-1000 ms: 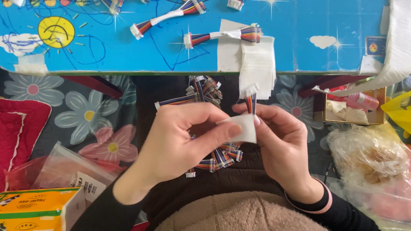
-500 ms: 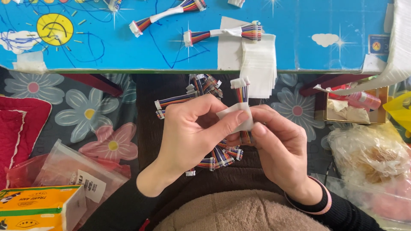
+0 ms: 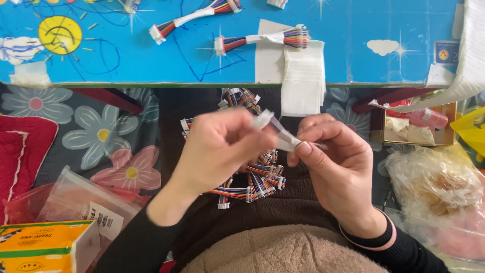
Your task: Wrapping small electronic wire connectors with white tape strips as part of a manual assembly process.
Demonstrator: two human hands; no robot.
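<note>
Hands: your left hand and right hand both pinch white tape strip.
Wire bundles: lap, 6 o'clock of strip.

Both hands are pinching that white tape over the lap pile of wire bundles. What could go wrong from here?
1. The white tape strip, pinched between left hand and right hand, may stick to the fingertips or fold onto itself.
2. Loose wire bundles in the lap could snag or slide off.
</note>
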